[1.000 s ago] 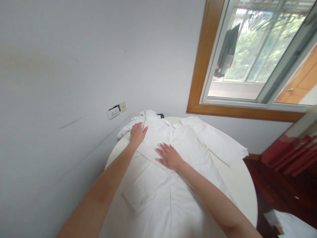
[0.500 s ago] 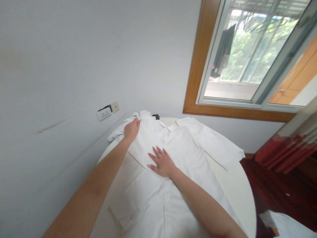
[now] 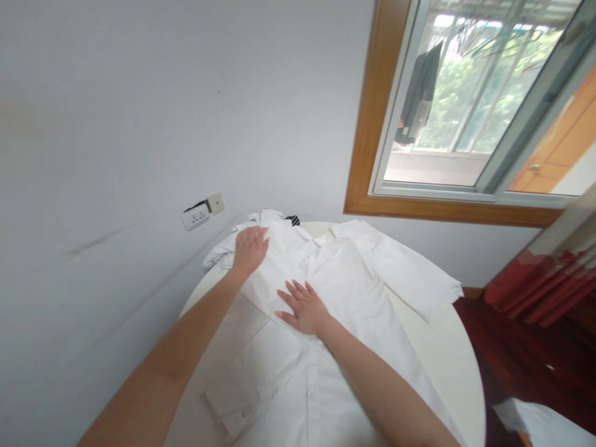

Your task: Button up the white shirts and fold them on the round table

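Observation:
A white button-up shirt (image 3: 347,292) lies front side up on a round white table (image 3: 459,366), its collar toward the wall. One sleeve reaches out to the right; the other is laid down along the left side, its buttoned cuff near the bottom. My right hand (image 3: 305,308) rests flat on the chest of the shirt, fingers spread. At the shirt's left shoulder, my left hand (image 3: 250,250) lies palm down on the cloth with its fingers slightly bent. Bunched white fabric (image 3: 221,251) sits just beyond it at the table's edge.
The wall with a socket (image 3: 196,215) borders the table on the left and back. A small black-and-white striped item (image 3: 292,220) lies behind the collar. A wood-framed window (image 3: 358,161) and a red-and-white curtain (image 3: 540,279) are at right; white cloth (image 3: 544,422) shows low at right.
My left hand has gone from pinching the shirt's shoulder to lying over it with the fingers laid down. My right hand has stayed almost in place on the chest.

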A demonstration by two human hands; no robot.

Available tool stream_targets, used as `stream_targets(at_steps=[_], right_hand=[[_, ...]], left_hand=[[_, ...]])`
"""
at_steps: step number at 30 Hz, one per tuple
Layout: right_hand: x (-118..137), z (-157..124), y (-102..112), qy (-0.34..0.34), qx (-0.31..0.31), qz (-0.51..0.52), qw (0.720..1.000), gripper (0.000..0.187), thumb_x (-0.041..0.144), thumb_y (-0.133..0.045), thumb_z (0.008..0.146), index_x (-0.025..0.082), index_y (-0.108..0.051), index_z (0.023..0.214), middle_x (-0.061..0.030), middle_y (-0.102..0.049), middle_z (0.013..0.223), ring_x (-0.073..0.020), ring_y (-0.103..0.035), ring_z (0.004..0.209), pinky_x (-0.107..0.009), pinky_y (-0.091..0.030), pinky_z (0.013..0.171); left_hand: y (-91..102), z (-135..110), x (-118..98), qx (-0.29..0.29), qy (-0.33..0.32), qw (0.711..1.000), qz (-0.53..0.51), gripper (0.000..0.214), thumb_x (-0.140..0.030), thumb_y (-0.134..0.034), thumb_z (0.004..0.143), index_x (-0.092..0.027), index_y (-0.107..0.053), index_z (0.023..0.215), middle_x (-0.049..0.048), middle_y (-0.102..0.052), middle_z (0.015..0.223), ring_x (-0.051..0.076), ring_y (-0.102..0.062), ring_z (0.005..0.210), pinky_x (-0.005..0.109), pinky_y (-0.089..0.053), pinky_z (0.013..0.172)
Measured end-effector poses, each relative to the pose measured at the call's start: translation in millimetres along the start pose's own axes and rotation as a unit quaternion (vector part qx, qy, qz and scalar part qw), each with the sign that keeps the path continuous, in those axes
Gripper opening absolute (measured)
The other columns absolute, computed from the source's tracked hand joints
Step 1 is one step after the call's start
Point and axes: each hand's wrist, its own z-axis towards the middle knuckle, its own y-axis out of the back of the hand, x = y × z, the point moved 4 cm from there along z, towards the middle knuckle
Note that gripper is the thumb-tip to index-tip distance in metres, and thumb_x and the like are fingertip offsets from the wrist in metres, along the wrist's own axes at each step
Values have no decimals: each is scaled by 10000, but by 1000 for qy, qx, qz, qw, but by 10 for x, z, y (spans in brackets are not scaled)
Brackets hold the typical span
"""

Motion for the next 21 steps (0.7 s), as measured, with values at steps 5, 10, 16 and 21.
stream_targets(at_steps=[5,10,16,21], right_hand=[[4,9,-4,-1,14,-11,1000,587,613,-230,901,308,-383,1378,-37,-292,1483,-215,-201,1383,-445,-142,1122],[1,10,-4,-1,13,-15,1000,580,608,-222,905,311,-387,1375,-29,-282,1488,-212,-204,1382,-439,-149,1121],[-3,6,6,1,5,3,1000,608,626,-193,898,301,-401,1368,-38,-287,1486,-213,-201,1383,-439,-144,1121],[-6,9,18,-3,9,11,1000,609,632,-192,894,310,-405,1364,-33,-298,1481,-211,-207,1381,-436,-144,1122]], left_hand=[[-212,-158,-560,94,-276,955,-49,426,-239,-375,902,-294,-462,1315,17,-417,1418,161,-266,1363,402,-169,1143],[-474,-131,-481,102,-232,967,-35,448,-372,-382,907,-272,-439,1340,34,-396,1431,189,-232,1379,442,-137,1145],[-570,-78,-290,98,-223,969,-36,446,-387,-361,912,-244,-460,1322,53,-398,1428,175,-259,1368,429,-127,1145],[-580,-40,-297,115,-222,968,-15,439,-375,-386,901,-220,-486,1299,80,-408,1419,194,-279,1360,453,-135,1138]])
